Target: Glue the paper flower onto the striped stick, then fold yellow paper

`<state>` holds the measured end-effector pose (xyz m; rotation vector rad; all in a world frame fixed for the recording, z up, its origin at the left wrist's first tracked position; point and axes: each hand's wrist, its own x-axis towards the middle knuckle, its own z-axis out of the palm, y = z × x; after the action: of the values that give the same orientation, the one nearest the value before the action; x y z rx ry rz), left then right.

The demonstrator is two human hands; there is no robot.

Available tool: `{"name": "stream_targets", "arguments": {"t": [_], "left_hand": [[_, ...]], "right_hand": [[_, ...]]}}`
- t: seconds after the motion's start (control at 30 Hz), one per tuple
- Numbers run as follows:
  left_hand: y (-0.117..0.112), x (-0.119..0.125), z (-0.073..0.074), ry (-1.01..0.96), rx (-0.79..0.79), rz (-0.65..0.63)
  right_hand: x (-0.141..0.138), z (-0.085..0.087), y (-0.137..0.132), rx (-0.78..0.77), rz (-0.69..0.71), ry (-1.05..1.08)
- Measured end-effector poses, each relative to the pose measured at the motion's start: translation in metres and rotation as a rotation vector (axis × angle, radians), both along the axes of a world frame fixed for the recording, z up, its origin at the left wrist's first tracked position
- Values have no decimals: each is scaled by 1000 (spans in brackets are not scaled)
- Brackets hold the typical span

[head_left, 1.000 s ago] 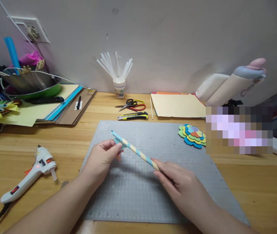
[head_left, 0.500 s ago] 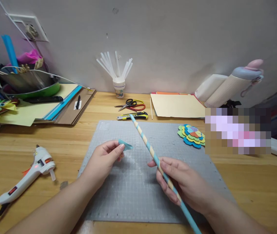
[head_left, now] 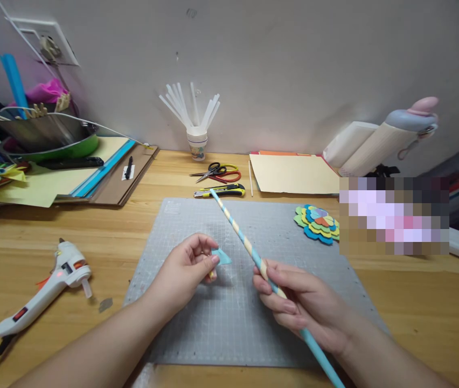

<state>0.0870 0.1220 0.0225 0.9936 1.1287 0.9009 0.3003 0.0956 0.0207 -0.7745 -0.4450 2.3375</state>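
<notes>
My right hand (head_left: 298, 304) is closed around a long paper stick (head_left: 240, 233) wound in blue and cream stripes. The stick slants up and away over the grey cutting mat (head_left: 249, 328), its tip near the yellow utility knife (head_left: 221, 191). My left hand (head_left: 185, 267) pinches a small blue paper scrap (head_left: 223, 256) between thumb and fingers, just left of the stick and apart from it.
A white glue gun (head_left: 47, 285) lies on the wooden table at the left. Scissors (head_left: 217, 172), a cup of glue sticks (head_left: 196, 143), cream paper sheets (head_left: 294, 173) and a layered paper flower (head_left: 317, 223) sit behind the mat. A pan on stacked paper stands far left.
The blue scrap has come off the stick's end and stays in my left hand. My right hand swung the stick upright and away, then slid it slightly lower.
</notes>
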Motion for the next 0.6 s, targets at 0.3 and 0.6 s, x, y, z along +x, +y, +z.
{"name": "stream_targets", "arguments": {"t": [0.3, 0.6], "left_hand": [[-1, 1, -2, -6, 22, -11], [-2, 0, 3, -23, 24, -20]], "right_hand": [[-2, 1, -4, -32, 132, -19], [-9, 1, -8, 75, 148, -72]]}}
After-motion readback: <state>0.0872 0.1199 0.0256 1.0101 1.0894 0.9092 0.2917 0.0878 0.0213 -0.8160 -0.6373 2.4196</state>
